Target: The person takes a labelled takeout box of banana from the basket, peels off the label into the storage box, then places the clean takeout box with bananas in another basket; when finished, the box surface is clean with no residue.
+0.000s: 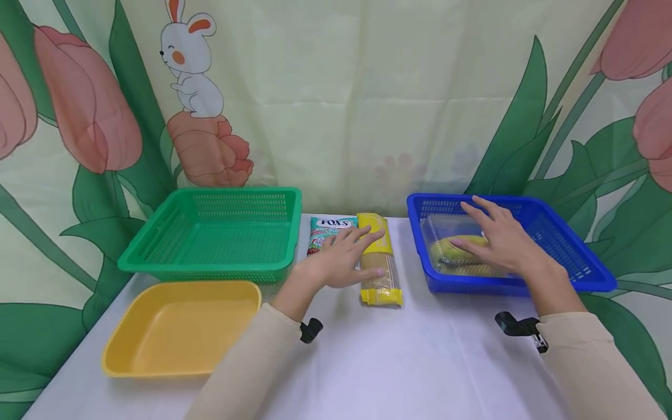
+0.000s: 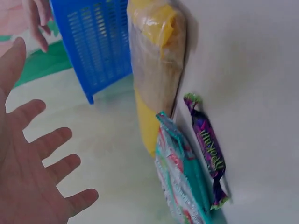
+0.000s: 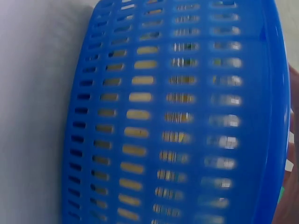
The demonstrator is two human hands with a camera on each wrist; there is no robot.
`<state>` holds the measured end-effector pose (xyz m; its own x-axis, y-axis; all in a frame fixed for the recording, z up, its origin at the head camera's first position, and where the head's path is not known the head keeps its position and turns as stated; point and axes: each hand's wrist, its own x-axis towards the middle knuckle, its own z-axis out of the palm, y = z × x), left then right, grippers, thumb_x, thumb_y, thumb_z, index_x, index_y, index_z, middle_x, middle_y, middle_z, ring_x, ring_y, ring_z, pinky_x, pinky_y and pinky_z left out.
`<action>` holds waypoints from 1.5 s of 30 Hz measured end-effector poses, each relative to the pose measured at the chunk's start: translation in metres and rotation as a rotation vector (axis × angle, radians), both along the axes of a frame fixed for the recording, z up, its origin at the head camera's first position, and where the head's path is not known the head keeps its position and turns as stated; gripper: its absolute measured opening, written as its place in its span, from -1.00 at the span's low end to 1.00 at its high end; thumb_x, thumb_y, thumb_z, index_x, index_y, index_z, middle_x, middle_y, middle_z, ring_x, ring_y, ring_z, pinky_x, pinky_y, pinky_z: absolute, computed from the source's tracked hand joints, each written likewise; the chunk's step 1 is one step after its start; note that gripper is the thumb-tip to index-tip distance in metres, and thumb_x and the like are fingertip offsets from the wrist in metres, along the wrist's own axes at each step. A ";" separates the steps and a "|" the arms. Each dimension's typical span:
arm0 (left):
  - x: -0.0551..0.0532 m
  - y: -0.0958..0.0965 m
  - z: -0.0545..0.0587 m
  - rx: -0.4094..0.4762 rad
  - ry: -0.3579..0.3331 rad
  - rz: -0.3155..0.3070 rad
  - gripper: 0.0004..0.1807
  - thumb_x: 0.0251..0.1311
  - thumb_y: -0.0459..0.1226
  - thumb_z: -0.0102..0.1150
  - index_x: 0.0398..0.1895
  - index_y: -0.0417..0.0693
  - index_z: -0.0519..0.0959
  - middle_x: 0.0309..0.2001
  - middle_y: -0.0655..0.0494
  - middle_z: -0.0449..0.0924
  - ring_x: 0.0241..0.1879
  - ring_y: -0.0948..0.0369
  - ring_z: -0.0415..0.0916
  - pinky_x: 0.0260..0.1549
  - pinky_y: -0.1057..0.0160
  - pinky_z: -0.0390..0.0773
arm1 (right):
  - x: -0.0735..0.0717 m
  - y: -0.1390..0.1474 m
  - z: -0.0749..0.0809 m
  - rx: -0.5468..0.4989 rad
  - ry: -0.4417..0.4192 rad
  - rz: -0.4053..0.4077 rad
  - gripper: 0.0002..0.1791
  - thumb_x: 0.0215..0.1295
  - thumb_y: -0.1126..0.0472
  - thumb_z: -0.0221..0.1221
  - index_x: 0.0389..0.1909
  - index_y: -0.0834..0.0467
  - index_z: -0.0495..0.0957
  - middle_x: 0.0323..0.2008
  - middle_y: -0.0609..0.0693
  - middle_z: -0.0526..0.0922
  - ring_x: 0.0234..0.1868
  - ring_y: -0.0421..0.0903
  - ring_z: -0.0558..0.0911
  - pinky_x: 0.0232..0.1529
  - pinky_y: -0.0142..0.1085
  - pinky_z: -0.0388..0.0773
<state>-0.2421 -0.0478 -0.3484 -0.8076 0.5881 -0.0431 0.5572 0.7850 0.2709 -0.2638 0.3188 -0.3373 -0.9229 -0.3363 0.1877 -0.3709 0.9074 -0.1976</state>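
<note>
My left hand (image 1: 336, 259) hovers with fingers spread over a bag of Fox's candy (image 1: 319, 232) and a long pack with yellow ends (image 1: 388, 265). In the left wrist view, its straight fingers stand apart from both packs, and a purple wrapped candy (image 2: 208, 147) lies beside the bag. My right hand (image 1: 504, 239) reaches over the blue basket (image 1: 577, 281) with its fingers spread. Beneath it sits a clear plastic box (image 1: 441, 224) with a yellow-green item (image 1: 454, 252) in it, partly covered by the hand. The basket's slotted wall (image 3: 196, 135) fills the right wrist view.
At the back left stands a green slotted basket (image 1: 210, 269). In front of it is a yellow tray (image 1: 178, 326), partly behind my left sleeve. A white cloth (image 1: 409, 361) covers the table, and a printed curtain (image 1: 315, 87) hangs behind it.
</note>
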 end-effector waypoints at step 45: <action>-0.015 0.074 -0.034 0.172 -0.057 -0.127 -0.18 0.40 0.37 -0.14 0.65 0.53 -0.07 0.67 0.17 -0.21 0.63 0.01 -0.10 0.47 -0.28 0.12 | 0.004 0.080 -0.031 -0.223 -0.157 -0.046 -0.14 0.57 -0.10 0.03 0.64 0.23 -0.09 0.54 0.53 -0.13 0.52 0.58 -0.15 0.22 0.63 -0.07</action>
<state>-0.2573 0.0263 -0.3828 -0.7257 0.6876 0.0232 0.6285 0.6488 0.4290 -0.2598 0.3985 -0.3684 -0.9600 -0.2592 0.1060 -0.2789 0.8502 -0.4465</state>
